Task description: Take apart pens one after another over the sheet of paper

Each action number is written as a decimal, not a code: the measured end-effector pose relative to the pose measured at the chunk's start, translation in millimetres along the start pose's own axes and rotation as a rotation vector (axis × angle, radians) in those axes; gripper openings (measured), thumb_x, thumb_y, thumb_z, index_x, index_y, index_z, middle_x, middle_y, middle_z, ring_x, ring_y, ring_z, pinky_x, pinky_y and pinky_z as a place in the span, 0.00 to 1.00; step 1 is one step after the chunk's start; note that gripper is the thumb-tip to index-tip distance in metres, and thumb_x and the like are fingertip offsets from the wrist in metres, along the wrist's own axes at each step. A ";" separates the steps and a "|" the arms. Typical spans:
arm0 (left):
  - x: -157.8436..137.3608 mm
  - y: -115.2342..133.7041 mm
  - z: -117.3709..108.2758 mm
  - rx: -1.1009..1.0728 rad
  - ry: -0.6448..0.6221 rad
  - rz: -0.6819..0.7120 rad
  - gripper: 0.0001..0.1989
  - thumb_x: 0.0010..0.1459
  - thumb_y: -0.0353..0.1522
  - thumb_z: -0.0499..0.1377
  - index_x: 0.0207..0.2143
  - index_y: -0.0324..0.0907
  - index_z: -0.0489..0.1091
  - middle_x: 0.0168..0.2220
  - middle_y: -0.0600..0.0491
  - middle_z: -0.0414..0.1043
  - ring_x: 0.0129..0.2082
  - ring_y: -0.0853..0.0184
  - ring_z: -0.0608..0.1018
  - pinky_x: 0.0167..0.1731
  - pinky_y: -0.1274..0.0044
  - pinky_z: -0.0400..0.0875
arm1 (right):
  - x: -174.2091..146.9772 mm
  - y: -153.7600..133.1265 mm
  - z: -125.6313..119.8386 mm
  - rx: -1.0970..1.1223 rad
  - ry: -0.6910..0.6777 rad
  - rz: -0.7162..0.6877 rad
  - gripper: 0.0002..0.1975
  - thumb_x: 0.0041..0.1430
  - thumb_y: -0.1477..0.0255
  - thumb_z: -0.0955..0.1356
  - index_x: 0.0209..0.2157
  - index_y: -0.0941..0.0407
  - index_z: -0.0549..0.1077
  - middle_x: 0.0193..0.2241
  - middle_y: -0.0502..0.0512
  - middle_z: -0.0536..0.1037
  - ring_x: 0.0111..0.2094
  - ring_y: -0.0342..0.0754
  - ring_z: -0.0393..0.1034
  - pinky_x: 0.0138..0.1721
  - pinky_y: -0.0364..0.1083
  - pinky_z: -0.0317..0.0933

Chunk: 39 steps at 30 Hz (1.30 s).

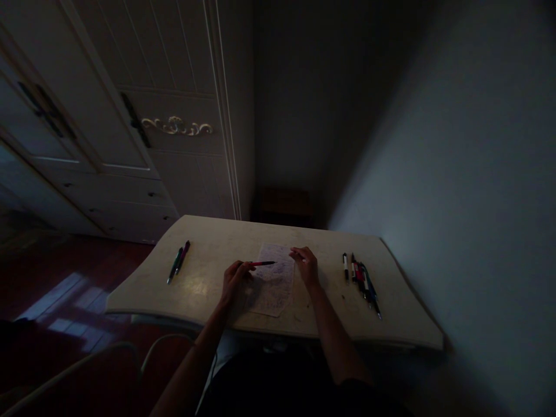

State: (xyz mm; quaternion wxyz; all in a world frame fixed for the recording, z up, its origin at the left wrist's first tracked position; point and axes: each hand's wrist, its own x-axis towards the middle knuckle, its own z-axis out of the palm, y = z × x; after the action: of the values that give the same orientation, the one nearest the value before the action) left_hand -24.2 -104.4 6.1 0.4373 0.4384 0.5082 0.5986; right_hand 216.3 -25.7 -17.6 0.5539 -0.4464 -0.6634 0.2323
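My left hand (237, 277) is closed on a red pen (263, 263), whose dark end points right. The pen is held above a pale, purplish patterned sheet (273, 289); whether it is paper or cloth I cannot tell. At the sheet's upper right edge is my right hand (306, 263), its fingertips pinched together. Anything between those fingertips is too small and dark to make out. A loose group of several pens (364, 281) lies to the right of my right hand. Two more pens (178, 262), one greenish and one purplish, lie side by side at the left.
The pale table (208, 237) has curved edges and a few small dark specks. A wall (460, 191) rises along its right side. Behind it on the left stands a white wardrobe (191, 168) with dark handles. Metal chair tubing (117, 347) shows at the lower left.
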 end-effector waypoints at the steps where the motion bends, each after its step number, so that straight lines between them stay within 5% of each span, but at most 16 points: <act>1: 0.1 0.1 0.4 0.008 0.008 -0.002 0.17 0.54 0.45 0.61 0.26 0.40 0.75 0.23 0.51 0.73 0.21 0.68 0.72 0.21 0.79 0.66 | 0.5 4.5 -1.9 -0.041 0.015 0.025 0.07 0.58 0.69 0.69 0.37 0.54 0.80 0.31 0.54 0.75 0.32 0.47 0.70 0.37 0.47 0.66; 12: 1.3 -1.8 4.1 0.032 0.062 -0.009 0.17 0.52 0.45 0.63 0.26 0.39 0.74 0.21 0.52 0.73 0.18 0.69 0.72 0.18 0.80 0.65 | -5.2 34.8 -1.4 -0.291 -0.029 0.099 0.12 0.53 0.80 0.64 0.32 0.57 0.80 0.33 0.58 0.75 0.37 0.51 0.70 0.44 0.50 0.66; 17: 1.7 1.8 4.6 0.050 0.053 -0.003 0.18 0.50 0.46 0.64 0.25 0.40 0.73 0.22 0.51 0.74 0.19 0.68 0.73 0.18 0.79 0.66 | -3.9 38.1 -5.1 -0.386 0.013 0.078 0.17 0.51 0.83 0.62 0.38 0.56 0.79 0.36 0.58 0.77 0.40 0.51 0.70 0.47 0.49 0.63; 24: 1.9 2.2 4.2 0.067 0.047 0.014 0.19 0.51 0.48 0.63 0.25 0.40 0.74 0.20 0.52 0.72 0.18 0.69 0.72 0.18 0.79 0.65 | -3.7 37.4 -16.2 -0.495 0.087 0.192 0.14 0.53 0.79 0.65 0.41 0.55 0.76 0.34 0.56 0.80 0.35 0.50 0.72 0.40 0.47 0.63; 39: 3.5 -6.6 3.1 0.060 0.054 0.010 0.18 0.52 0.46 0.63 0.26 0.40 0.74 0.25 0.51 0.75 0.20 0.70 0.73 0.19 0.80 0.67 | -4.7 33.9 -14.0 -0.639 -0.018 0.055 0.12 0.52 0.81 0.65 0.32 0.56 0.80 0.32 0.58 0.79 0.35 0.49 0.69 0.42 0.45 0.60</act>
State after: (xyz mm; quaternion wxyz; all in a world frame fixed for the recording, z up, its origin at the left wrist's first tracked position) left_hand -21.6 -99.6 0.1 0.4072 0.4376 0.5354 0.5968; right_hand 240.7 -15.6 -43.4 0.3735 -0.6133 -0.6953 0.0311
